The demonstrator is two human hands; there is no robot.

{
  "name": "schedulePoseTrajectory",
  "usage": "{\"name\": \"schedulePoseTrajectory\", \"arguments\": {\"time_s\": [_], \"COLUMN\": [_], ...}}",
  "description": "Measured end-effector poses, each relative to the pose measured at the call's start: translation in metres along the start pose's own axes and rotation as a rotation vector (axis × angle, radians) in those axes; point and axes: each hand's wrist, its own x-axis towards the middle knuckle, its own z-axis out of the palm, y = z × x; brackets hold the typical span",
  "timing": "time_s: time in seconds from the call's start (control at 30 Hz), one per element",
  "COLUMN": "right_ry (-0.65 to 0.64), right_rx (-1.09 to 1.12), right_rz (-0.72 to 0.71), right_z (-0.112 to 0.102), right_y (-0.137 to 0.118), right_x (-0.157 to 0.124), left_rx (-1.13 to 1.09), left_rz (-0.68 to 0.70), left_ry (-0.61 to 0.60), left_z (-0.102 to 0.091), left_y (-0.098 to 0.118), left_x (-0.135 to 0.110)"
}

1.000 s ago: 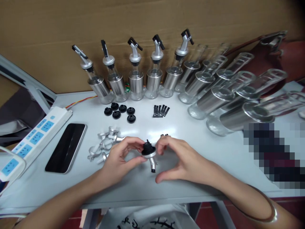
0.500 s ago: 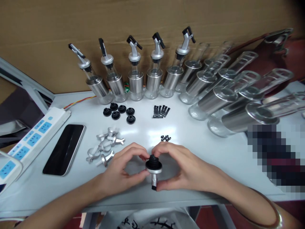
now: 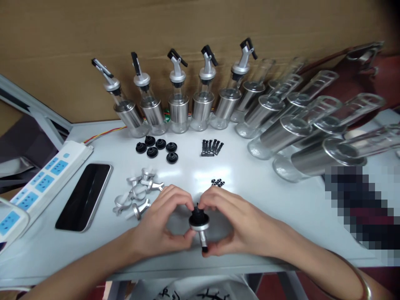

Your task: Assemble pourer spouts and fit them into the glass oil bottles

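Between both hands is a bottle pourer [image 3: 199, 221], upside down, with its ribbed black stopper on top and its silver spout pointing down toward me. My left hand [image 3: 165, 221] is closed on it, fingertips at the stopper and thumb by the silver rim. My right hand [image 3: 229, 221] pinches it too, index finger at the stopper and thumb under the black spout tip. Loose silver spout parts [image 3: 137, 192] lie beside my left hand. Tiny black pieces [image 3: 218, 182] rest just beyond my right hand.
Bottles with pourers [image 3: 178, 110] line the back by a cardboard wall; several open bottles [image 3: 287, 127] stand at right. Black stoppers [image 3: 152, 152] and black levers [image 3: 212, 147] lie mid-table. A phone [image 3: 84, 196] and power strip [image 3: 43, 183] are at left.
The pourer has tilted slightly, its spout tip swinging down and to the right and its stopper shifting left. Both hands keep hold of it, with the right thumb a little lower.
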Motion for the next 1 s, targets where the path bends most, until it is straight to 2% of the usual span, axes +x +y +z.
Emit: {"name": "schedulePoseTrajectory", "arguments": {"time_s": [0.17,0.3,0.53,1.0], "right_ry": [0.034,0.002,-0.002,-0.029], "right_rx": [-0.095,-0.055,-0.025,-0.014], "right_rz": [-0.123,-0.094,-0.068,-0.084], "right_z": [0.0034,0.0041,0.0054,0.0031], "right_y": [0.0030,0.0011,0.0003,-0.0007], "right_x": [-0.0009,-0.0014,-0.0016,-0.0009], "left_rx": [0.146,0.228,0.295,0.308], "left_rz": [0.112,0.178,0.186,0.254], "left_ry": [0.020,0.040,0.049,0.060], "left_z": [0.0001,-0.0007,-0.0011,-0.0004], "left_y": [-0.0027,-0.0015,-0.0030,-0.0036], "left_x": [0.0008,0.0010,-0.0006,-0.0018]}}
